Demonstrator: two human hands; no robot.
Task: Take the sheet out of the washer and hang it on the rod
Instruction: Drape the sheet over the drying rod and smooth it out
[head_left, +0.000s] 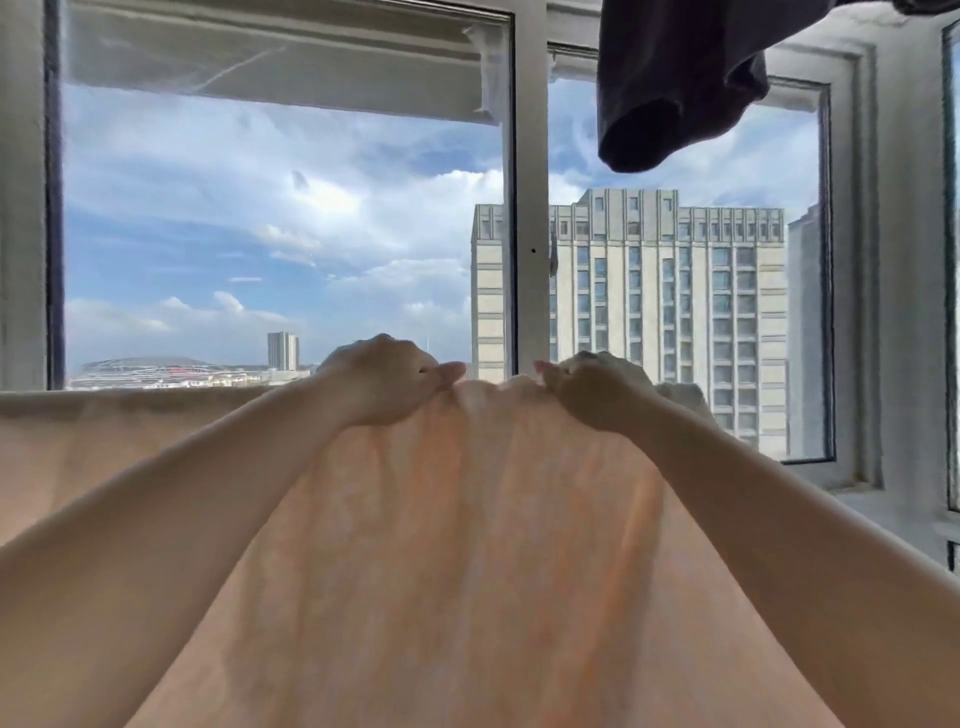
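Observation:
A pale peach sheet (467, 519) fills the lower half of the view, raised in front of a window. Its top edge runs level at the left and bunches at the middle. My left hand (384, 379) grips the bunched top edge, fingers curled over it. My right hand (592, 387) grips the same edge a short way to the right. Both arms reach forward and up, and the cloth hangs down between them. The rod is hidden under the sheet, and the washer is out of view.
A large window with a white frame (530, 208) stands straight ahead, with sky and a tall building behind it. A dark garment (675, 78) hangs at the upper right. The white sill (883, 509) runs along the right.

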